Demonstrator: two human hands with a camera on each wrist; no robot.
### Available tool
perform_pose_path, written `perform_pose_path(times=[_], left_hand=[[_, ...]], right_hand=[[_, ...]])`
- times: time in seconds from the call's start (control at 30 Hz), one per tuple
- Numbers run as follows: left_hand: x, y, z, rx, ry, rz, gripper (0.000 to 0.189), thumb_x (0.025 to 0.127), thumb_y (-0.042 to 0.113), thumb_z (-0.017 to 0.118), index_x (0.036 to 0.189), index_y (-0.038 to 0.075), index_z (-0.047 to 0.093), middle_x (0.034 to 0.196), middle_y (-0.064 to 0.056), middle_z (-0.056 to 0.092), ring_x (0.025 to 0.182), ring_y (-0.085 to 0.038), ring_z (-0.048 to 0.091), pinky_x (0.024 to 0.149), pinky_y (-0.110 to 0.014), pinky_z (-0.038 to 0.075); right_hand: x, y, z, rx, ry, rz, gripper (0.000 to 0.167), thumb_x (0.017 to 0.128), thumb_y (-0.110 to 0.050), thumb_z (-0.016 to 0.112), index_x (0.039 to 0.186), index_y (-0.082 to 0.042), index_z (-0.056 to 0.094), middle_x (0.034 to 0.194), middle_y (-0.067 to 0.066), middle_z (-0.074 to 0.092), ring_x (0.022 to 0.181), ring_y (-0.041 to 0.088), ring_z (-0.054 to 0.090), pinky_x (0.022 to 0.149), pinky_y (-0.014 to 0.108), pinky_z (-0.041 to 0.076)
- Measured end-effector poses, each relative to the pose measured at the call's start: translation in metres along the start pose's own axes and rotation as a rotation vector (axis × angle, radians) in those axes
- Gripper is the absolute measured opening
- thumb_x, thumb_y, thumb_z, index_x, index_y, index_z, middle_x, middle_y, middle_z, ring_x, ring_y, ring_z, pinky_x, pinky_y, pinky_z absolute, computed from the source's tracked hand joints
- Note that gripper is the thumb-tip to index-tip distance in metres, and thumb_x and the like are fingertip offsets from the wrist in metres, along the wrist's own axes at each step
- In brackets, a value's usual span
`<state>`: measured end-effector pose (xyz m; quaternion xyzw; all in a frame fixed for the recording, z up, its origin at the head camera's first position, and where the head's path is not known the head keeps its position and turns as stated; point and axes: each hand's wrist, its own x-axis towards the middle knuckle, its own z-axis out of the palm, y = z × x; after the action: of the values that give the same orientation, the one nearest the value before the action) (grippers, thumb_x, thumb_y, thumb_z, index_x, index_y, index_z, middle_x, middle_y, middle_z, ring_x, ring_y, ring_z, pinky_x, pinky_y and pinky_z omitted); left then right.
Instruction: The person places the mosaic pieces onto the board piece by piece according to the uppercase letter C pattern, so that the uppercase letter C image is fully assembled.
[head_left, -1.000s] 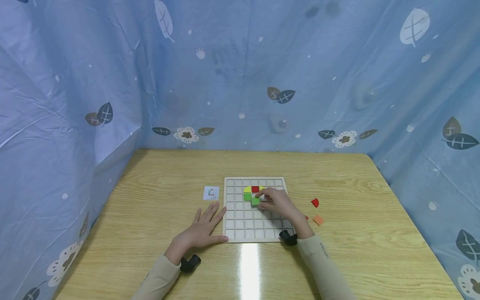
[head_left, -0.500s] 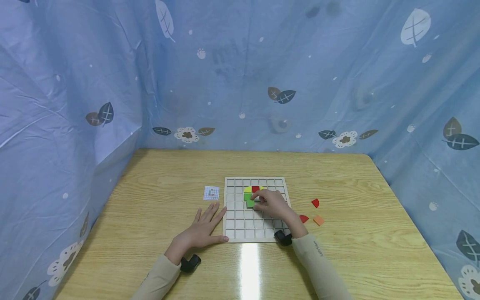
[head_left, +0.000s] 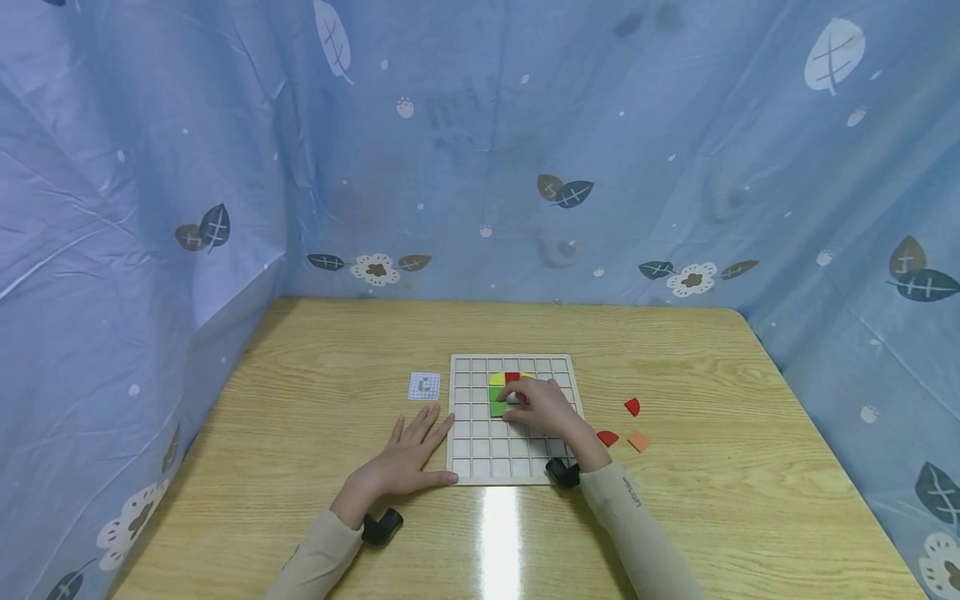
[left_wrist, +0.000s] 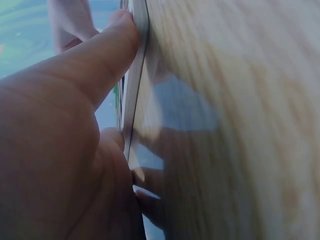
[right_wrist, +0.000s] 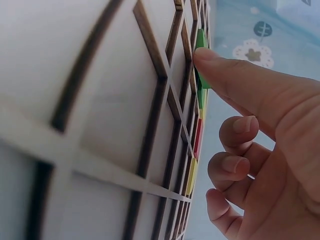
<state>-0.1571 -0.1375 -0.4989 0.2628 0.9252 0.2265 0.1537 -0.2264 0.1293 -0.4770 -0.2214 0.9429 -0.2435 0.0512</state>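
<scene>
My right hand (head_left: 547, 408) reaches over the white grid board (head_left: 480, 450). Its thumb and index finger pinch a green square tile (head_left: 497, 409) at a cell just below another green tile (head_left: 496, 393). In the right wrist view the thumb touches the pinched tile's edge, which stands a little proud of the board; the other fingers are curled. Above lie two yellow pieces and a red square (head_left: 512, 377), partly covered by the hand. My left hand (head_left: 401, 462) is spread flat at the board's left edge, its thumb touching the near-left corner.
A small printed pattern card (head_left: 424, 386) lies left of the board. On the right of the table (head_left: 720, 467) are a red quarter-circle piece (head_left: 633, 407), a second red quarter-circle piece (head_left: 607, 437) and an orange square tile (head_left: 638, 441). A blue patterned curtain (head_left: 480, 167) surrounds the table.
My right hand has moved slightly left with the green square tile, bringing it from one column over to beneath the other green tile. The left hand stays put.
</scene>
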Motion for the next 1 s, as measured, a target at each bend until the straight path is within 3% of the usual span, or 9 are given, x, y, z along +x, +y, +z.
perform_pose_path(times=[1.0], left_hand=[[0.0006,-0.0018,0.0009,0.004,-0.008,-0.011,0.09,0.083,0.063,0.05,0.15,0.02,0.01,0.156,-0.01,0.0,0.143,-0.028,-0.004,0.111,-0.057,-0.005]], right_hand=[[-0.0094,0.0091,-0.0056,-0.005,0.031,-0.007,0.018,0.077,-0.025,0.076,0.094,-0.023,0.07,0.062,-0.007,0.045,0.059,0.009,0.038,0.063,0.029,0.024]])
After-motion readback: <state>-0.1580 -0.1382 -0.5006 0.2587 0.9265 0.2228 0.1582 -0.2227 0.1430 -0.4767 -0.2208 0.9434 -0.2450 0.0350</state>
